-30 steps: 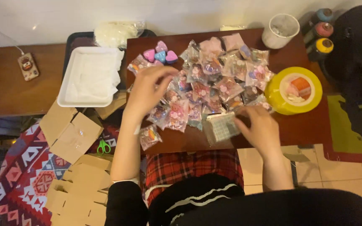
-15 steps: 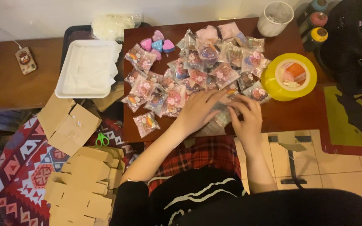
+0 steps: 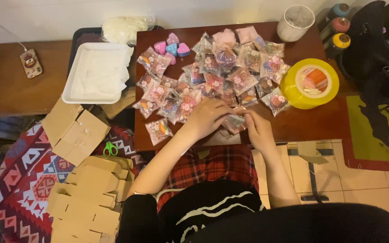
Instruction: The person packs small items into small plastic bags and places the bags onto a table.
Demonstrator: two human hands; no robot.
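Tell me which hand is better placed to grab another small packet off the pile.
Left, probably. The left hand lies against the near edge of the packet pile, while the right hand sits nearer the table edge. Both pinch one clear packet between them.

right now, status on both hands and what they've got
Left hand and right hand together, both pinching one small clear packet at table's near edge. Pile of packets just beyond. Yellow tape roll to the right, clear of hands.
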